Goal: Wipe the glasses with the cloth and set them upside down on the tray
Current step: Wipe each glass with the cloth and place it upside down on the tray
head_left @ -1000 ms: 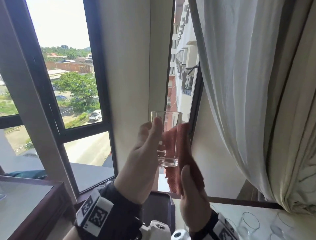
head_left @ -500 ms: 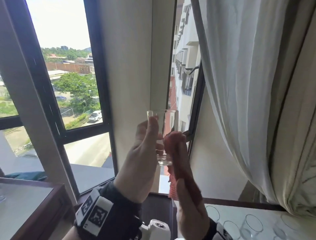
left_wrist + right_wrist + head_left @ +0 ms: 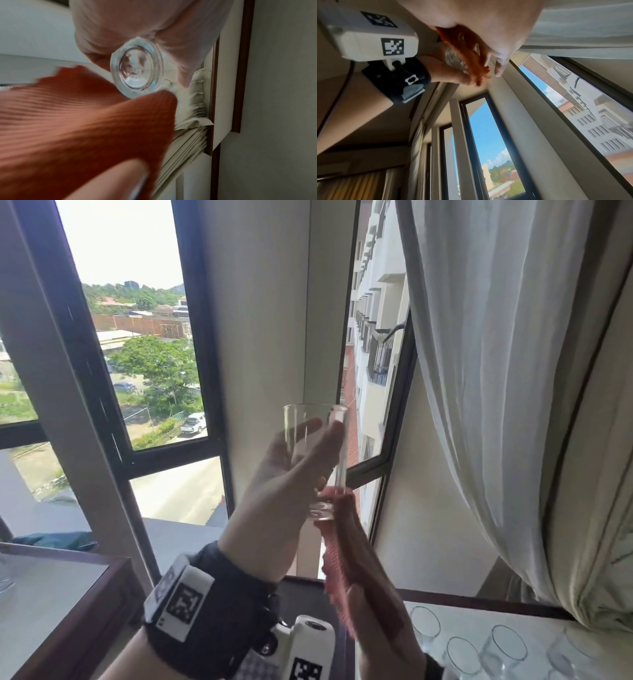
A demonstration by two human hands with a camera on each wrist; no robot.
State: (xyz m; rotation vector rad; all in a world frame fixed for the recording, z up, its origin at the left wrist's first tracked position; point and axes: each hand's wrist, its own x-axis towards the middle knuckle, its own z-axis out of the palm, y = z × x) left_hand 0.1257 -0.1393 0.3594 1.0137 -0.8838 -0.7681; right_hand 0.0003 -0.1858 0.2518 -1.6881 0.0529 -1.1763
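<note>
Ahead: window frame (image 3: 205, 392) and wall pillar (image 3: 267, 337) block you.
Right: curtain (image 3: 496, 371) hangs close.
Below right: glasses (image 3: 503, 642) crowd the table (image 3: 582, 631).

Black wrist strap (image 3: 212, 621) behind the left hand (image 3: 274, 491) carries white square-patterned tags; a white camera housing (image 3: 305, 648) sits beneath.

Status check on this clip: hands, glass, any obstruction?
Left hand grips glass, upright, raised. Right hand holds red cloth at its base. No obstruction seen.

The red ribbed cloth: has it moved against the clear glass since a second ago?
Yes. The red ribbed cloth has dropped from beside the clear glass wall to its base, held by the right hand.
</note>
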